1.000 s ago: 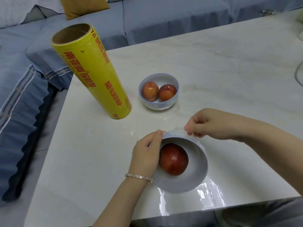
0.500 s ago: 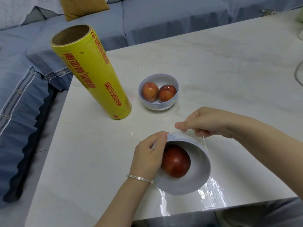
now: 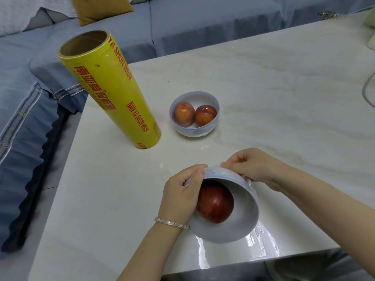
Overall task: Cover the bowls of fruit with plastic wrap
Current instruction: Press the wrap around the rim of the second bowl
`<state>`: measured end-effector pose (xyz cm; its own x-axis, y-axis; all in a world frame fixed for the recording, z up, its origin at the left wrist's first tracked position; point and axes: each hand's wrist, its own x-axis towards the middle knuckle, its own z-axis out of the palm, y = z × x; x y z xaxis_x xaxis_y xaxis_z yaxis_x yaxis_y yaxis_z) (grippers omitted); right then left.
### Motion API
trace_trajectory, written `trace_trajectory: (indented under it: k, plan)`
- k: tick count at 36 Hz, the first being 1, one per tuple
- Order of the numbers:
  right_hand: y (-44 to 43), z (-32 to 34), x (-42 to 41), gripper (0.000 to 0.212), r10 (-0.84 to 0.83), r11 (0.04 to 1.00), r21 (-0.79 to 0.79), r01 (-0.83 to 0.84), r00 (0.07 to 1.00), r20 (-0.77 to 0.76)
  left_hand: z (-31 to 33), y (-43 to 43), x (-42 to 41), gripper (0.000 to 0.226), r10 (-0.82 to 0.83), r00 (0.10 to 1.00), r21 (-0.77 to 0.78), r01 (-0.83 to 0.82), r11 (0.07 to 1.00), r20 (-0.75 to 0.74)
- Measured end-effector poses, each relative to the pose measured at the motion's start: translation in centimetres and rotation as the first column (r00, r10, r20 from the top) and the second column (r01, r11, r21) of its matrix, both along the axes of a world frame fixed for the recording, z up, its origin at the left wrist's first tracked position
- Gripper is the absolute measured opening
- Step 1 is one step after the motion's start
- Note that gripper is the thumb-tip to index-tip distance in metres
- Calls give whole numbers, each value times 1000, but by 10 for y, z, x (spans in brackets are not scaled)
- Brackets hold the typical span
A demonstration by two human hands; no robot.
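1. Left hand [image 3: 180, 191]: fingers curled closed over the left rim of the near bowl [image 3: 233, 226], thumb across its mouth, touching the red fruit [image 3: 215, 203].
2. Right hand [image 3: 251, 167]: fingers pinched shut on the bowl's far rim, pressing plastic wrap [image 3: 257, 240].
3. Near bowl tilted toward the camera, between both hands, at the table [image 3: 284, 88] edge.
4. Far bowl [image 3: 194, 114] with two fruits and upright wrap roll [image 3: 109, 88] lie beyond the hands.

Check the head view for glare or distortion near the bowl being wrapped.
Head view: bright glare on the table just below the tilted bowl; wide-angle bending leans the wrap roll; right hand fingertips slightly blurred; left hand sharp.
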<state>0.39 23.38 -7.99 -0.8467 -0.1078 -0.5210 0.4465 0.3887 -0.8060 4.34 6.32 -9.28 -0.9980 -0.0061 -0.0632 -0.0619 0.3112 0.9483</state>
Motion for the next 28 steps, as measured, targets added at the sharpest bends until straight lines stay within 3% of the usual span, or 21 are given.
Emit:
trace_trajectory:
  k: [2, 5, 8, 11, 14, 19, 22, 23, 26, 28]
  plan:
    - [3, 0, 2, 7, -16, 998, 54, 21, 996, -88, 0, 0, 0, 23, -3, 1000, 1, 3, 1000, -2]
    - [5, 5, 10, 17, -84, 995, 20, 97, 937, -340, 0, 0, -1, 27, 13, 1000, 21, -13, 1000, -12]
    - [-1, 17, 23, 18, 59, 995, -47, -91, 882, -468, 1, 1, -3, 30, 18, 1000, 25, -18, 1000, -8]
    - [-7, 17, 33, 28, 242, 965, 21, -262, 855, -459, 2, 1, -4, 25, 9, 1000, 35, -9, 999, 0]
    - [-8, 16, 35, 34, 216, 975, 53, -216, 860, -462, 0, 1, -4, 36, 23, 1000, 45, -23, 999, 4]
    - [7, 4, 39, 53, 235, 971, 52, -232, 911, -339, -1, -3, -2, 26, 88, 996, 35, -89, 995, 12]
    - [17, -2, 44, 69, 191, 974, -59, -219, 932, -308, -3, -8, 0, 36, 149, 988, 41, -151, 988, 49]
    - [19, -4, 46, 67, 159, 974, -107, -198, 942, -295, -2, -9, -1, 40, 181, 980, 44, -185, 982, 80]
    - [12, -4, 50, 34, 86, 949, -280, -144, 974, -207, 2, -8, -2, 46, 300, 937, 45, -313, 949, 179]
    - [6, -6, 52, 30, 17, 939, -331, -90, 976, -217, 4, -7, 0, 48, 346, 905, 58, -370, 927, 247]
